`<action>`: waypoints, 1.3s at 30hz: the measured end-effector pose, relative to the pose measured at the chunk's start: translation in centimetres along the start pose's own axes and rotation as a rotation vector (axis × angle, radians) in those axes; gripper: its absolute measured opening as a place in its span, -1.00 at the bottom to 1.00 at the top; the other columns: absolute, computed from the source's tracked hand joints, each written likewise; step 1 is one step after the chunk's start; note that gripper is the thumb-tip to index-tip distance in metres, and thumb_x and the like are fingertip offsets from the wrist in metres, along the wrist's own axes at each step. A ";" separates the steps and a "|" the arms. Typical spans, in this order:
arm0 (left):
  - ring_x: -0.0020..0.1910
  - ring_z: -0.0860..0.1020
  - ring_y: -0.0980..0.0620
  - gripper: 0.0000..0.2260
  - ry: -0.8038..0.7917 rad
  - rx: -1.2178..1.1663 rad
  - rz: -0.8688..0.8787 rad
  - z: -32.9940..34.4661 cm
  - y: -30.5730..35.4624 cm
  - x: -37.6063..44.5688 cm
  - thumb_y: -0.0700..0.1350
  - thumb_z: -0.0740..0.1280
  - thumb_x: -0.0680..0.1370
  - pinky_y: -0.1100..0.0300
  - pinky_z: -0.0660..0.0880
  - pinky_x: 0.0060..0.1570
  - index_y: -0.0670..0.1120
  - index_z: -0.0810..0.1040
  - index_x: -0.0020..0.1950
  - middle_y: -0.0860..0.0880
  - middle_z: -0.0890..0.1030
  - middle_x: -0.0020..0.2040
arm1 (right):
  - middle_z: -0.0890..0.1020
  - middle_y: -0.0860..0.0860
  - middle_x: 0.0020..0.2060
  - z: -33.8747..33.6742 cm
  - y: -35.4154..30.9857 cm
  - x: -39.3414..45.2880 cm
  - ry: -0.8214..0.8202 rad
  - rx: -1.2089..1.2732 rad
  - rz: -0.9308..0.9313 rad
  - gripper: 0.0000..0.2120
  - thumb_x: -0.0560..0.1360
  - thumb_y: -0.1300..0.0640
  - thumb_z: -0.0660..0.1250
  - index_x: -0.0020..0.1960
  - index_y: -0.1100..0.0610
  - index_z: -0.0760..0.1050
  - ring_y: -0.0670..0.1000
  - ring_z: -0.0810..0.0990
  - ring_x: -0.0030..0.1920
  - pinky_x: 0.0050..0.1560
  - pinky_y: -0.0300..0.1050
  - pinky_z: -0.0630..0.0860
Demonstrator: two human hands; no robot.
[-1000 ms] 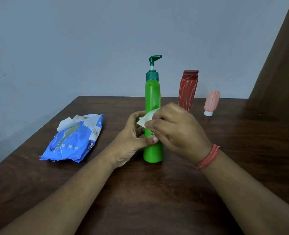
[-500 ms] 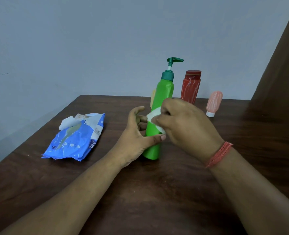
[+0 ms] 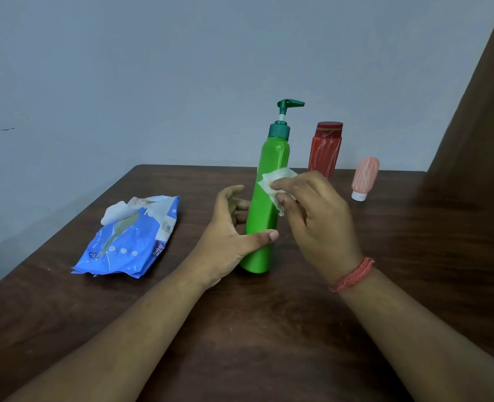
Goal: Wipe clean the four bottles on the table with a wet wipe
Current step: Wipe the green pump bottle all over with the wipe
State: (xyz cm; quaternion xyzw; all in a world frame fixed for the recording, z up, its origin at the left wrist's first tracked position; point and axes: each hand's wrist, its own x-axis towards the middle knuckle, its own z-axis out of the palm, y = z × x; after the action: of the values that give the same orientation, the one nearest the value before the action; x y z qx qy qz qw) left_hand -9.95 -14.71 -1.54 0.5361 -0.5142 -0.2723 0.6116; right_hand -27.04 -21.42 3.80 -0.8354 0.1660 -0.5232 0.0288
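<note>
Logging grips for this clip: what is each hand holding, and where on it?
Left hand grips the green bottle around its lower body, thumb across the front. Right hand pinches the wipe, pressing it against the bottle's middle.

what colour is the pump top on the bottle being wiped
Dark teal green, darker than the bright green bottle body; the pump top shows clearly in the head view.

we see only three bottles; a fourth is nowhere we can tell. the left hand (image 3: 228, 236) covers part of the tall green plastic pump bottle (image 3: 266, 198), and its fingers behind are mostly hidden. the right hand (image 3: 315, 219) hides the foot of the dark red ribbed bottle (image 3: 325, 147). print on the blue plastic wipes packet (image 3: 129, 242) is too small to read.
</note>
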 end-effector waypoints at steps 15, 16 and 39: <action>0.06 0.64 0.06 -0.63 -0.075 -0.422 -0.106 -0.7 0.8 -0.7 -0.24 0.47 0.39 0.17 0.62 0.00 -0.09 0.47 0.15 0.04 0.69 0.01 | 0.63 -0.04 -0.07 0.8 1.0 -0.3 -0.097 0.123 -0.062 -0.90 0.53 0.23 0.41 0.03 0.13 0.64 -0.01 0.61 -0.04 -0.08 0.04 0.57; 0.02 0.66 0.05 -0.67 -0.089 -0.452 -0.114 -0.7 1.0 -0.8 -0.24 0.44 0.41 0.15 0.63 -0.02 -0.10 0.48 0.13 0.02 0.69 0.00 | 0.63 -0.04 -0.08 0.8 1.0 -0.2 -0.059 0.128 -0.021 -0.90 0.52 0.23 0.41 0.02 0.13 0.65 0.00 0.61 -0.05 -0.10 0.05 0.56; 0.21 0.47 -0.33 -0.58 -0.262 -0.467 -0.151 -0.2 2.3 -1.6 0.06 0.66 0.30 -0.26 0.39 0.29 -0.02 0.61 0.03 -0.28 0.55 0.18 | 0.64 0.00 -0.07 -0.9 1.9 1.1 0.084 -0.018 0.008 -0.88 0.55 0.19 0.39 0.07 0.14 0.64 0.01 0.57 -0.04 -0.01 -0.04 0.50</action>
State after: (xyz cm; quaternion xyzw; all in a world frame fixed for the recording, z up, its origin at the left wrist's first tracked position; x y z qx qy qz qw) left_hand -10.81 -12.57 0.04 0.3777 -0.4706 -0.4954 0.6248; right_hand -27.89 -23.49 4.78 -0.8124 0.1750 -0.5560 0.0164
